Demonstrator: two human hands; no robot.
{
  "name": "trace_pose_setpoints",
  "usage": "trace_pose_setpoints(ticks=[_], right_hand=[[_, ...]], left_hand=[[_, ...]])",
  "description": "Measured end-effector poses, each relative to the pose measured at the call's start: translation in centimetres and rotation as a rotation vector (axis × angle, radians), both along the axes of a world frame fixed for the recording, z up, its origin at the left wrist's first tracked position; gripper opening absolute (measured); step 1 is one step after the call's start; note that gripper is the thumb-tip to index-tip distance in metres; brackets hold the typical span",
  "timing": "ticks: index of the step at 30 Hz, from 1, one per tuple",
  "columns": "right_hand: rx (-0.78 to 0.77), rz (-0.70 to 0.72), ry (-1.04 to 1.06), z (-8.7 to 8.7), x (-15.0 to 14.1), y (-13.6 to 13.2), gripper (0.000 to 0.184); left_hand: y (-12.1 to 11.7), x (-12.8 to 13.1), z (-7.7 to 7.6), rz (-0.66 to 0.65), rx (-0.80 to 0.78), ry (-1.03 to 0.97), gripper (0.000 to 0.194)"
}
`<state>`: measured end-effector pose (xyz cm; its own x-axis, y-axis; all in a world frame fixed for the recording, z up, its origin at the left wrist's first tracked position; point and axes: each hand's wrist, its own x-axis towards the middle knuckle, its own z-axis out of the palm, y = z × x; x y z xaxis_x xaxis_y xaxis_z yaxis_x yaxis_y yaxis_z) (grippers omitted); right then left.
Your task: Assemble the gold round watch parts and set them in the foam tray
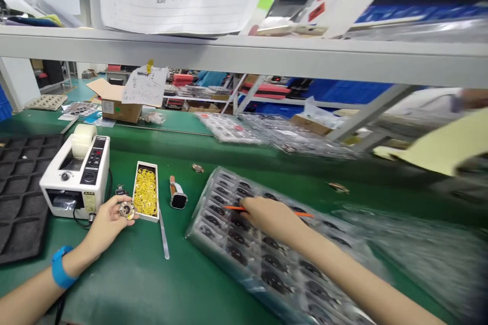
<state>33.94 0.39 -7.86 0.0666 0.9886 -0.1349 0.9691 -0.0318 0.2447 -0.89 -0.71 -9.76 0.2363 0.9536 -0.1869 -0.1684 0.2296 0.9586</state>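
My left hand (105,223) pinches a small round watch part (127,210) with a metallic rim between thumb and fingertips, close to the white box (157,198) of yellow rings (145,194). My right hand (261,216) is closed around a thin orange stick (307,214), which sticks out on both sides of it. That hand is over the clear plastic tray (213,258), its fingertips down at one of the pockets. Dark, glossy rounded parts (237,255) lie in the tray's pockets. Whether my right fingers also touch a part is hidden.
A white tape dispenser (78,172) stands at left beside a black compartment tray (23,213). A smartwatch (178,199) and metal tweezers (164,236) lie mid-table. Clear plastic trays (427,259) lie at right. A grey shelf beam (244,53) crosses above the bench.
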Motion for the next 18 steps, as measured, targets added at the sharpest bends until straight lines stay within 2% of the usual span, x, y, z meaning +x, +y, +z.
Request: trace_pose_setpoints(ticks=[8,13,15,18], right_hand=[[-0.028,0.052,0.168,0.1,0.6,-0.3,0.039],[0.061,0.04,0.207,0.9,0.3,0.3,0.05],[0.118,0.033,0.226,1.6,-0.4,0.4,0.045],[0.21,0.059,0.344,2.3,-3.6,0.1,0.02]], left_hand=[[-0.2,-0.2,0.2,-0.019,-0.004,-0.083,0.039],[-0.5,-0.4,0.5,-0.058,-0.014,-0.132,0.039],[-0.4,-0.5,0.3,-0.077,0.011,-0.155,0.038],[-0.1,-0.5,-0.3,-0.117,0.059,-0.19,0.042]])
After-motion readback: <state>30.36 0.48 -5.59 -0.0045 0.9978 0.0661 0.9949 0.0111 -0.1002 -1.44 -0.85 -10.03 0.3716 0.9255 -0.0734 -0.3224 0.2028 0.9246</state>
